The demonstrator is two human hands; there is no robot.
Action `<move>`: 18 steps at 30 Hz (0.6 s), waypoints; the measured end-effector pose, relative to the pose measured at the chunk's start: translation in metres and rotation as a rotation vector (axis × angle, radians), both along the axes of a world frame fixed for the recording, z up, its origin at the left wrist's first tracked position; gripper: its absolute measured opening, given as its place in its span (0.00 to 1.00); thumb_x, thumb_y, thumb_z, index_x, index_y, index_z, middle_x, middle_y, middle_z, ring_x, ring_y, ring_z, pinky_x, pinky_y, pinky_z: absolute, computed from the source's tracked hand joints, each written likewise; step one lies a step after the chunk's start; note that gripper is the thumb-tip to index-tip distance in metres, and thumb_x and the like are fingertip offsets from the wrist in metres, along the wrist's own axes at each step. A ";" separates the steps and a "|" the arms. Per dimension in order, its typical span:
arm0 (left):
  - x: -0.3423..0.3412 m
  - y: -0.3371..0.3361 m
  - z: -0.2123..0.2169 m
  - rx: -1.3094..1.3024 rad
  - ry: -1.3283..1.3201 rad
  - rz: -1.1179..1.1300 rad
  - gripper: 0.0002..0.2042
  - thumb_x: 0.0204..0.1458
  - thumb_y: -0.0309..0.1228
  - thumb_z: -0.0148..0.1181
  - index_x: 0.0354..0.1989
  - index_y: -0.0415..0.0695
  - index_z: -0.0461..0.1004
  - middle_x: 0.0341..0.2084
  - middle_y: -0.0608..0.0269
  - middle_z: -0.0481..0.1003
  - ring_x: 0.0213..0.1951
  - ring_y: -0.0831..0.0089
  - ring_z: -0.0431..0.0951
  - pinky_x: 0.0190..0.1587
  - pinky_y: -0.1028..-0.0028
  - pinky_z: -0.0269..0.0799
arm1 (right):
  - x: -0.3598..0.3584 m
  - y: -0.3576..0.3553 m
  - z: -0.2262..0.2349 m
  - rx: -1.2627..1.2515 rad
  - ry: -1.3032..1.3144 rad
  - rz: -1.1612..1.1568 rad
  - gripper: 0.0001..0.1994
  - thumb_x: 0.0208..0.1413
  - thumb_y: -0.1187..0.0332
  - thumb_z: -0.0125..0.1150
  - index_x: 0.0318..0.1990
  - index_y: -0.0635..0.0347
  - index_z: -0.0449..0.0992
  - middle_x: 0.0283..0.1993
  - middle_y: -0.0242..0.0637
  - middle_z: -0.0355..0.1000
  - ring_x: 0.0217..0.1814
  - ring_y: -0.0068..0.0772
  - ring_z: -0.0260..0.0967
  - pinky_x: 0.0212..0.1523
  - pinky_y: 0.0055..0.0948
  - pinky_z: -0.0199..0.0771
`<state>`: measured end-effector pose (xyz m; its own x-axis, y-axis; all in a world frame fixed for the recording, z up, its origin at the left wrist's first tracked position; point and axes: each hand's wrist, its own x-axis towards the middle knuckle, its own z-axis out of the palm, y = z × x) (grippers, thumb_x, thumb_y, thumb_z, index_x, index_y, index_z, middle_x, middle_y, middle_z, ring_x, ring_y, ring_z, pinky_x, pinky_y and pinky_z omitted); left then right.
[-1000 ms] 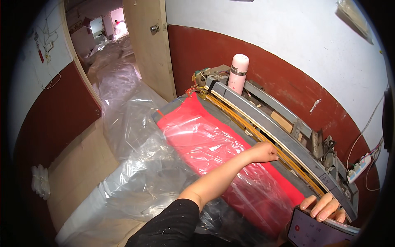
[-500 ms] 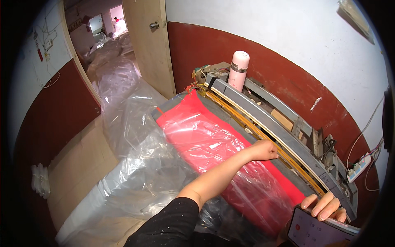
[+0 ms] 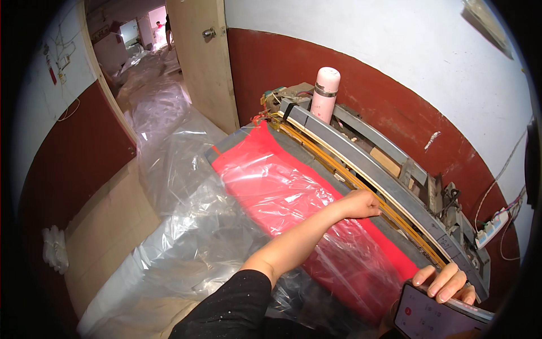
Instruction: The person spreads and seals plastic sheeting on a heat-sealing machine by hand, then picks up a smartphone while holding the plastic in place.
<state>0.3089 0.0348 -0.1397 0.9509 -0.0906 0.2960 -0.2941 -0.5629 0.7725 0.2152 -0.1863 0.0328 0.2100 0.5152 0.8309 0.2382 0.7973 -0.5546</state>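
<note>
My left hand [image 3: 360, 204] is closed, its fingers curled at the far edge of a red sheet [image 3: 254, 164], next to the yellow-brown rails [image 3: 339, 168] of a long bench machine. Whatever the fingers pinch is hidden. Clear plastic film [image 3: 271, 212] covers much of the red sheet and passes under my left forearm. At the lower right, my right hand [image 3: 446, 282] grips a phone [image 3: 432, 313], fingers over its top edge and the lit screen facing me.
A pink flask [image 3: 326, 96] stands upright behind the grey machine bar [image 3: 361, 152]. A power strip [image 3: 492, 227] hangs by the wall. Crumpled film [image 3: 180, 147] spills left through the doorway, past an open door [image 3: 203, 68]. A cardboard sheet [image 3: 110, 226] lies at left.
The whole view has shifted slightly. A dark-clothed person now shows at the far doorway's edge. Both my hands keep nearly the same place and grip.
</note>
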 end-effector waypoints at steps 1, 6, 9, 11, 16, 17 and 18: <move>0.001 -0.001 0.000 -0.001 0.000 -0.002 0.16 0.45 0.37 0.57 0.14 0.39 0.65 0.13 0.56 0.67 0.19 0.59 0.68 0.24 0.64 0.61 | -0.001 0.000 0.000 0.012 0.012 -0.005 0.17 0.61 0.56 0.37 0.52 0.51 0.65 0.35 0.39 0.63 0.41 0.35 0.60 0.39 0.47 0.65; -0.002 0.003 -0.001 0.016 -0.003 0.013 0.15 0.45 0.36 0.58 0.14 0.40 0.67 0.13 0.56 0.68 0.20 0.59 0.69 0.25 0.65 0.62 | -0.003 0.004 0.001 0.014 0.004 -0.027 0.18 0.60 0.55 0.37 0.52 0.51 0.66 0.35 0.39 0.63 0.40 0.34 0.59 0.38 0.47 0.65; 0.001 -0.001 0.000 0.019 -0.032 0.002 0.14 0.45 0.36 0.58 0.15 0.40 0.67 0.14 0.56 0.68 0.20 0.59 0.69 0.25 0.65 0.63 | -0.002 0.002 0.001 0.013 -0.002 -0.033 0.19 0.60 0.54 0.36 0.51 0.52 0.66 0.35 0.39 0.63 0.40 0.34 0.59 0.38 0.47 0.65; 0.000 0.000 0.000 0.022 -0.024 0.003 0.15 0.45 0.36 0.58 0.15 0.40 0.67 0.13 0.56 0.68 0.20 0.59 0.69 0.25 0.65 0.62 | 0.000 0.001 0.000 0.022 -0.006 -0.006 0.19 0.60 0.54 0.36 0.51 0.52 0.66 0.35 0.39 0.63 0.40 0.34 0.59 0.38 0.47 0.65; 0.000 0.003 -0.004 0.033 -0.020 0.006 0.15 0.45 0.37 0.57 0.14 0.40 0.66 0.13 0.55 0.67 0.19 0.59 0.69 0.24 0.65 0.62 | -0.003 0.005 0.000 0.025 -0.001 -0.031 0.19 0.60 0.54 0.36 0.51 0.51 0.66 0.34 0.39 0.63 0.39 0.34 0.59 0.38 0.47 0.65; 0.001 0.003 -0.004 0.032 -0.006 0.010 0.15 0.45 0.37 0.58 0.14 0.40 0.67 0.12 0.56 0.67 0.19 0.59 0.69 0.24 0.64 0.62 | -0.003 0.004 0.000 0.024 -0.002 -0.033 0.19 0.60 0.54 0.36 0.51 0.51 0.66 0.34 0.39 0.63 0.39 0.34 0.59 0.38 0.47 0.65; 0.001 0.003 -0.005 0.031 0.009 0.015 0.15 0.44 0.38 0.58 0.14 0.40 0.67 0.12 0.57 0.68 0.19 0.60 0.70 0.23 0.64 0.62 | -0.002 0.004 0.001 0.017 -0.002 -0.029 0.19 0.60 0.54 0.36 0.51 0.51 0.66 0.34 0.39 0.63 0.39 0.34 0.59 0.38 0.47 0.65</move>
<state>0.3102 0.0376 -0.1444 0.9548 -0.0859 0.2847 -0.2788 -0.5911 0.7569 0.2129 -0.1825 0.0336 0.2227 0.4945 0.8401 0.2624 0.7996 -0.5402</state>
